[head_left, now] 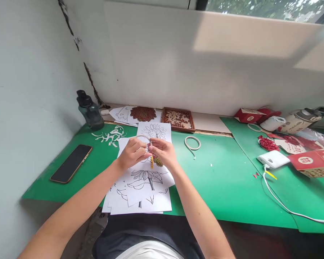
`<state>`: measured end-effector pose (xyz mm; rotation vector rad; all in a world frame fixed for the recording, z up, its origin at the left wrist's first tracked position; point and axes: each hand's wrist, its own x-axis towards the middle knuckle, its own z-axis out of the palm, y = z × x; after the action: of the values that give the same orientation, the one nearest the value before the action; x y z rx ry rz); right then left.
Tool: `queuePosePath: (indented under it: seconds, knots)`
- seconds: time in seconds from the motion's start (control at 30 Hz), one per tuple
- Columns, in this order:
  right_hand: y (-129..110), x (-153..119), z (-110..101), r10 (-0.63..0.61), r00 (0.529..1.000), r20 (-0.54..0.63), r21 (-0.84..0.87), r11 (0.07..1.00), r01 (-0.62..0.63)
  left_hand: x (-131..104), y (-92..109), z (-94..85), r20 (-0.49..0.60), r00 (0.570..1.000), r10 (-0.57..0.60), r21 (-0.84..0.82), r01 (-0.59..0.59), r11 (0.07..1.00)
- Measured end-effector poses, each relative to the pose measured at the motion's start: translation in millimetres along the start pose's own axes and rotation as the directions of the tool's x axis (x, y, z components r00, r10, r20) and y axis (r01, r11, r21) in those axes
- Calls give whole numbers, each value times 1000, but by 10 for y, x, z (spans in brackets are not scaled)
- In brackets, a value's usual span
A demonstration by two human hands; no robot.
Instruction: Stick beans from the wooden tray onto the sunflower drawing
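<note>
My left hand [134, 153] and my right hand [163, 153] meet over a stack of printed flower drawings [140, 199]. Between them they hold a thin pale cord [143, 136], which arches above the fingers. The fingers of both hands are closed on it near its end. Just below the fingertips is a small yellow piece [152, 162]; whether it touches them I cannot tell. Red and green beans [158, 160] lie on the paper beside my right hand, partly covered by it.
A phone [71, 163], paper scraps [112, 135] and a dark bottle [90, 111] are on the left. Behind stands a bean tray [193, 124]. A coiled cord [192, 143] lies right of the papers. A white adapter [273, 159], cable and red boxes [313, 162] are farther right.
</note>
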<state>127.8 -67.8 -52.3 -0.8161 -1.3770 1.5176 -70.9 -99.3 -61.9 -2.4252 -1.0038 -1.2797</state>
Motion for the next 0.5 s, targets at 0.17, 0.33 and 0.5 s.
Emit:
queuePosePath:
  seconds: [0.17,0.33,0.5]
  knots:
    - [-142,-137,-213,31,999,-41,45,999,-29,18,35,98,73,997,-19,-54,23,998]
    - [-181,-128,-257,21,999,-38,-5,1000,-21,43,59,55,109,994,-27,-41,31,999]
    - [-28,-81,-235,-72,990,-123,-121,991,57,20,43,96,178,980,-84,-20,89,996]
